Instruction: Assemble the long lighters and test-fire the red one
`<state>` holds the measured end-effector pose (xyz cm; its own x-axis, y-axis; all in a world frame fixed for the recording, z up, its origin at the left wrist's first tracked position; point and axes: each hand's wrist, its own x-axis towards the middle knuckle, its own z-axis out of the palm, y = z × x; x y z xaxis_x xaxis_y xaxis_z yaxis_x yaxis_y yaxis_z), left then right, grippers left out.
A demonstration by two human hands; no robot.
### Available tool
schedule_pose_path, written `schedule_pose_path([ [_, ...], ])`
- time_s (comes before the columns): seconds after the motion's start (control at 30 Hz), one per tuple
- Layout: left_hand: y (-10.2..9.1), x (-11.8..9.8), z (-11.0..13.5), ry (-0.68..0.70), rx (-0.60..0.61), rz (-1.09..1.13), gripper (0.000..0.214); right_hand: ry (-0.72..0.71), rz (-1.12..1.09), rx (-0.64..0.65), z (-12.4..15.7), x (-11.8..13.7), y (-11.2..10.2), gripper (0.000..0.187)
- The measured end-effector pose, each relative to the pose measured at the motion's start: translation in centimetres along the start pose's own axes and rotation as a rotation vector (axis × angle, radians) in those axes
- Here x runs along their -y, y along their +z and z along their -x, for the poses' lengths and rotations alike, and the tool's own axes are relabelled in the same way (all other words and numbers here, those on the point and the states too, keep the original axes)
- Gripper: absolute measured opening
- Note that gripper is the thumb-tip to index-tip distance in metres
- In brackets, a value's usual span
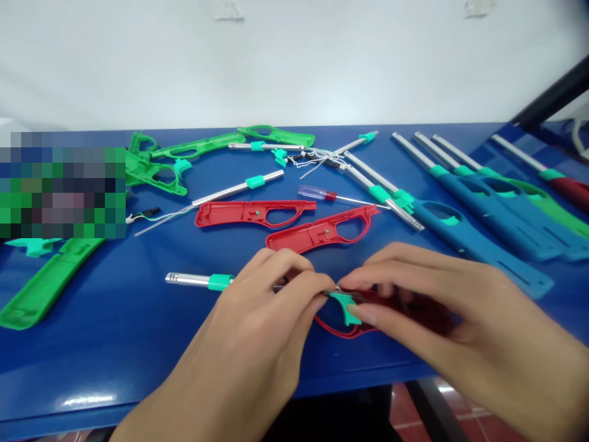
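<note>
Near the table's front edge lies a red lighter housing half (343,332), mostly covered by my hands. A teal trigger (345,308) sits at its finger loop. My right hand (446,301) is closed, its thumb and fingertips pinching the trigger's right side. My left hand (271,319) is closed too, its fingertips pressed together at the housing's upper edge. What lies between those fingertips is hidden. A metal lighter tube (188,279) with a teal collar (221,282) sticks out leftward from beneath my left hand. Two more red housing halves (239,215) (317,234) lie just beyond.
Green housing halves (197,146) lie along the back and left of the blue table (138,356). Metal tubes with thin white wires (322,156) lie at the back middle. A purple-handled screwdriver (315,193) rests near them. Several assembled lighters (478,236) line the right side.
</note>
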<state>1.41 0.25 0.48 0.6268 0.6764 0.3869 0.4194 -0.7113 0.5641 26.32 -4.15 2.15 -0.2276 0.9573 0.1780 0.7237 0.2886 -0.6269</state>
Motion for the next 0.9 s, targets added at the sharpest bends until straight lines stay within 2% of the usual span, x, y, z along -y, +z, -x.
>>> schedule_pose_path([
  [0.2,0.0,0.0,-0.2,0.0,0.002,-0.024,0.027,0.031,-0.097,0.037,-0.4,-0.2,-0.4,0.013],
  [0.37,0.2,0.1,-0.2,0.004,-0.009,-0.01,0.027,-0.015,-0.048,0.041,-0.8,-0.3,-0.4,0.012],
  [0.57,0.1,0.1,0.0,0.016,-0.012,-0.035,0.032,-0.169,0.17,0.038,0.6,-0.1,-0.8,0.026],
  [0.73,-0.1,0.1,0.1,0.027,0.0,-0.048,0.034,-0.296,0.355,0.114,2.6,-0.2,-1.0,0.055],
  [0.9,0.1,0.1,0.0,0.03,-0.004,-0.04,0.033,-0.253,0.328,0.106,2.2,-0.1,-1.1,0.055],
])
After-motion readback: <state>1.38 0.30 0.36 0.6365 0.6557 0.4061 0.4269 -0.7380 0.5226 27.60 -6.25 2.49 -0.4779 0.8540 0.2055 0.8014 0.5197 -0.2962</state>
